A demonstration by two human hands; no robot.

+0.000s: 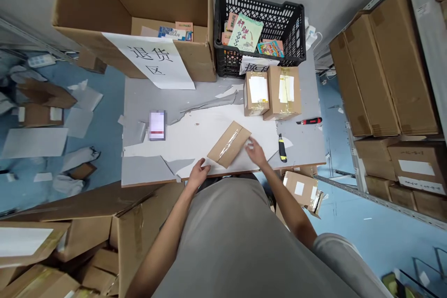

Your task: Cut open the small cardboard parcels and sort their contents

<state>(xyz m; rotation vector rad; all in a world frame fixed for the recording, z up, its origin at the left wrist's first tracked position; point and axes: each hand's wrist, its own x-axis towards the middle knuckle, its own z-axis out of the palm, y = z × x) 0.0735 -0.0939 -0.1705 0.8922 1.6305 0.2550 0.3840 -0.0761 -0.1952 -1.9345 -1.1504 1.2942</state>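
A small flat cardboard box (228,145) lies at a slant on the white-covered part of the table, with shiny clear tape along its top. My right hand (256,152) has its fingers and thumb at the box's right corner, gripping that edge. By the lower left corner is my left hand (199,173), thumb and index finger apart and nothing in it. A yellow-and-black utility knife (282,148) lies right of my right hand, and a red-and-black one (309,121) is farther right.
Two taped cartons (283,93) stand before a black plastic crate (260,2) of small packs. A large open carton (139,63) with a paper sign is at back left. A phone (157,125) lies on the table. Stacked cartons (391,65) fill the right shelf; more boxes (87,265) sit lower left.
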